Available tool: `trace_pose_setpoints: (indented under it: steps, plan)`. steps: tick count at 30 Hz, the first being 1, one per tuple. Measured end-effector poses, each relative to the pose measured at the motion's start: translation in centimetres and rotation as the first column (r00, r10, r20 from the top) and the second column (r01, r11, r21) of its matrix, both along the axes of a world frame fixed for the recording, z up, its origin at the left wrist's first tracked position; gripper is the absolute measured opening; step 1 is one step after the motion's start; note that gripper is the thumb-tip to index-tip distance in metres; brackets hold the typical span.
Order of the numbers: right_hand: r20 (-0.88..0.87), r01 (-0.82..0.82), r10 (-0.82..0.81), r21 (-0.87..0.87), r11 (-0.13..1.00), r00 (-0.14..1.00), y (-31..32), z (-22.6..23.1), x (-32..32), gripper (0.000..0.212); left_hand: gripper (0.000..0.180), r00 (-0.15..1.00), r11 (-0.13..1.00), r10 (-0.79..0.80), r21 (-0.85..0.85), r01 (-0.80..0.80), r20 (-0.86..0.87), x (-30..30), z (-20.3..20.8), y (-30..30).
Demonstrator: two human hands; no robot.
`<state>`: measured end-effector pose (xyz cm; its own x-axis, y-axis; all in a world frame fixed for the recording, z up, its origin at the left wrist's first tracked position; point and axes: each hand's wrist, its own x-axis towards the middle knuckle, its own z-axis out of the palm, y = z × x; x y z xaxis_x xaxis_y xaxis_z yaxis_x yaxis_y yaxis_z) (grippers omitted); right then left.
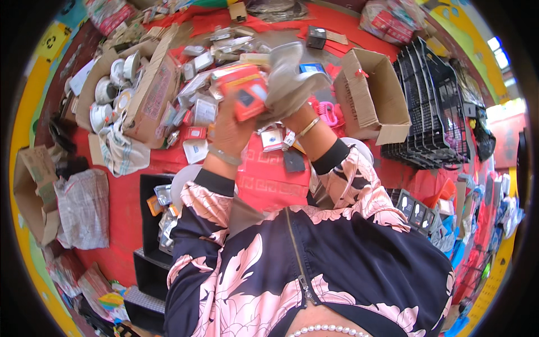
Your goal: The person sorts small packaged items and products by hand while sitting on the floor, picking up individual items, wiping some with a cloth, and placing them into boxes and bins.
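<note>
My left hand [232, 130] is closed round a small red box [243, 91] with a dark picture on its face, raised over the pile. In my right hand [299, 119] is a crumpled grey cloth [292, 84], blurred by motion, which hangs up against the box's right side and hides most of my fingers. Beneath and beyond both hands lies a heap of small packaged goods [205, 110]. Close to my right wrist are a pink plastic item [327, 114] and a dark flat box [293, 160].
An open carton of white round rolls [101, 112] stands at the left. To the right are an open cardboard box [375, 95] and a black plastic crate [429, 106]. Red cloth [269, 182] covers the floor. A white woven sack [82, 208] sits at the far left.
</note>
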<state>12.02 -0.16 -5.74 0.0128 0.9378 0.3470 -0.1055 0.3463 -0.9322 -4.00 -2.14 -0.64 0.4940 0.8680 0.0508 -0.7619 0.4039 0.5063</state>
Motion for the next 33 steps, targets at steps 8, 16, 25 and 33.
trace_pose_setpoints:
  steps: [8,16,25,33]
  plan:
    - [-0.270,0.241,-0.345,-0.352,0.904,0.899,-4.2,3.1,-1.8,0.035,0.026,0.984,0.975,0.155,0.175,-0.139,-0.086,1.6,-3.1,-0.1]
    - [-0.698,-0.444,0.274,-0.070,0.893,0.661,-2.8,1.3,2.9,0.043,0.034,0.964,0.942,0.256,0.241,-0.232,-0.075,1.5,-1.5,-0.5]
    - [-0.682,-0.287,0.049,-0.240,0.927,0.729,-4.7,1.6,-2.4,0.054,0.033,0.105,0.414,0.910,0.866,-0.281,-0.402,2.7,-5.3,-1.7]
    - [-0.510,-0.067,-0.084,-0.270,0.960,0.856,-5.5,1.8,-2.0,0.045,0.050,0.911,0.841,0.364,0.488,-0.233,-0.192,0.2,0.8,-8.7]
